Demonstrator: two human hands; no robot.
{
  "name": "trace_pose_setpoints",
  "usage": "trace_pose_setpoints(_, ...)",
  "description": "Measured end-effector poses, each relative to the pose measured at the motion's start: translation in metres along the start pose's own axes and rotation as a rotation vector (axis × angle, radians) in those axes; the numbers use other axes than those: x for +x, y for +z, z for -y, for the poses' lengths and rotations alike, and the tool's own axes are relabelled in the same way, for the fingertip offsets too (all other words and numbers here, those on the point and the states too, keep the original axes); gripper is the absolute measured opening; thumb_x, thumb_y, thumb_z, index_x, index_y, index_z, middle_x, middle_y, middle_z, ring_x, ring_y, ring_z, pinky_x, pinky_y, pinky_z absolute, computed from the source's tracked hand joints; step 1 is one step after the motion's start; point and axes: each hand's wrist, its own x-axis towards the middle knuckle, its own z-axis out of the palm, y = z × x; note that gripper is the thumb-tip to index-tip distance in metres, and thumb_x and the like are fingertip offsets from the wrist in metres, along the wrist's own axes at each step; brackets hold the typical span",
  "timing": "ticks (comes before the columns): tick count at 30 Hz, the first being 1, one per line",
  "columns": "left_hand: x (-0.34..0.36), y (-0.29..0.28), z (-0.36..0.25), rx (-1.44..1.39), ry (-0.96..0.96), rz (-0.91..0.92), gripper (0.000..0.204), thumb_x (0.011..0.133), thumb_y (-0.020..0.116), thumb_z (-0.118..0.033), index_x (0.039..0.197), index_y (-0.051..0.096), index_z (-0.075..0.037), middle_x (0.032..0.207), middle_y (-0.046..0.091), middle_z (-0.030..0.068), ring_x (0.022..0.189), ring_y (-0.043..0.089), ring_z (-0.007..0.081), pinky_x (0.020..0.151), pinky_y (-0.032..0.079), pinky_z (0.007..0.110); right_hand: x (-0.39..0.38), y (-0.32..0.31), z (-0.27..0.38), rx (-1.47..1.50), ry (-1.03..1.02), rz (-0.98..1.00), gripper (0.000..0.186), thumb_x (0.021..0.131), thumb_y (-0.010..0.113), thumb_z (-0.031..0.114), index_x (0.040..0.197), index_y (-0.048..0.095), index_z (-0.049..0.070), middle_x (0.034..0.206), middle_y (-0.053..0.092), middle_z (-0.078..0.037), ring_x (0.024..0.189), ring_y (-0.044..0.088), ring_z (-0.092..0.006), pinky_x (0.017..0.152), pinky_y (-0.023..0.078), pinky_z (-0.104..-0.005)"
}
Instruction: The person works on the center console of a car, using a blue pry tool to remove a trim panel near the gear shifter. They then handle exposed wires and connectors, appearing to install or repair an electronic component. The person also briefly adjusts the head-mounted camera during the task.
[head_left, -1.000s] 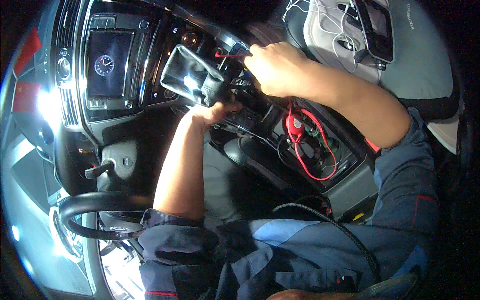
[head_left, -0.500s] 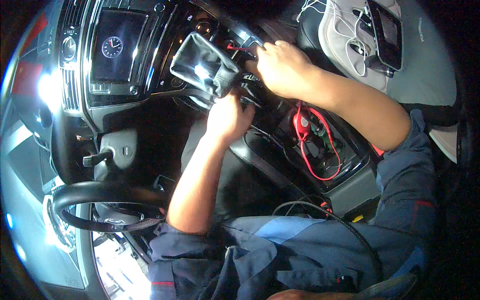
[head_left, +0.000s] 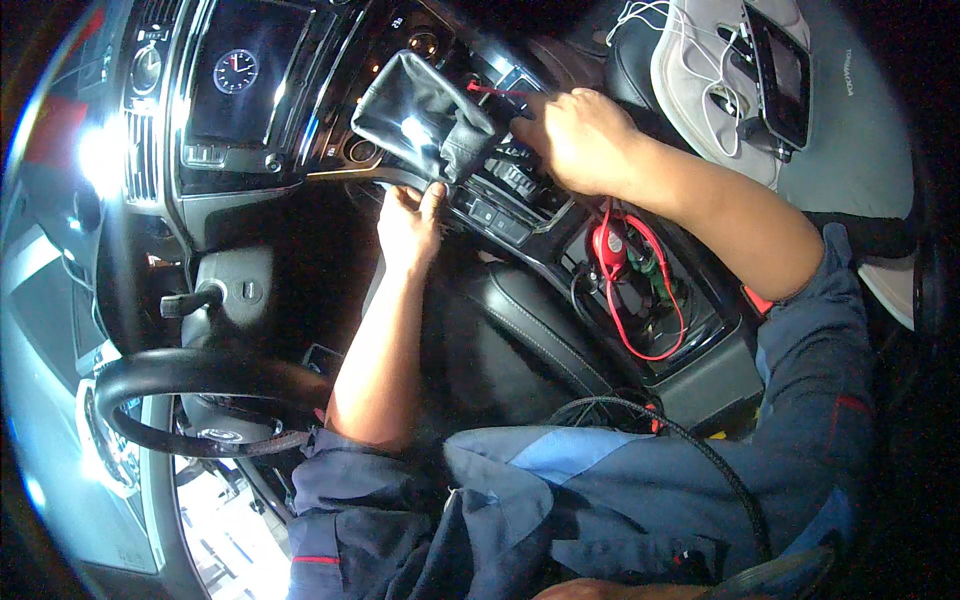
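Note:
A black leather gear-lever boot (head_left: 425, 115), its open end outlined by a frame, stands up from the centre console of a car. Just below it, my left hand (head_left: 408, 230) pinches the near edge of the console trim (head_left: 495, 220) between thumb and fingers. My right hand (head_left: 585, 140) is at the trim's far side, fingers curled down beside the boot; what they hold is hidden. Between my hands a row of buttons and dark parts under the boot show. A thin red strap or cord (head_left: 490, 89) lies near my right fingertips.
Behind my hands, a red cord with a red fob (head_left: 610, 245) lies in the console tray. A steering wheel (head_left: 210, 375) is at the left, a dash screen (head_left: 240, 75) at the upper left. A tablet (head_left: 778, 80) and white cables lie on the far seat. A black braided cable (head_left: 700, 460) crosses my lap.
My left hand has shifted left and off the spot under the boot, now at the trim's edge. The boot sits slightly further right in view, and the buttons have come into sight.

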Motion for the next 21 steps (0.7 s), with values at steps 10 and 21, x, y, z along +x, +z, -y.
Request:
trace_pose_setpoints(10, -0.017, 0.000, -0.046, 0.356, 0.391, -0.012, 0.032, 0.090, 0.074, -0.016, 0.120, 0.068, -0.008, 0.108, 0.070, 0.0243, 0.101, 0.068, 0.0457, 0.088, 0.055, 0.050, 0.001, -0.011, 0.008, -0.067, 0.067, 0.043, 0.037, 0.108, 0.047, 0.029, 0.097, 0.072, 0.003, 0.082, 0.074, -0.018, 0.073, 0.076, -0.0341, 0.066, 0.060, -0.0461)
trace_pose_setpoints(21, -0.057, -0.003, -0.027, 0.294, 0.476, -0.053, 0.051, 0.084, 0.072, -0.014, 0.134, 0.065, -0.003, 0.115, 0.062, 0.0170, 0.111, 0.063, 0.0374, 0.093, 0.054, 0.046, -0.004, -0.003, 0.003, -0.033, 0.060, 0.031, 0.030, 0.103, 0.051, 0.025, 0.099, 0.076, 0.007, 0.077, 0.073, -0.016, 0.072, 0.075, -0.0354, 0.064, 0.059, -0.0491)
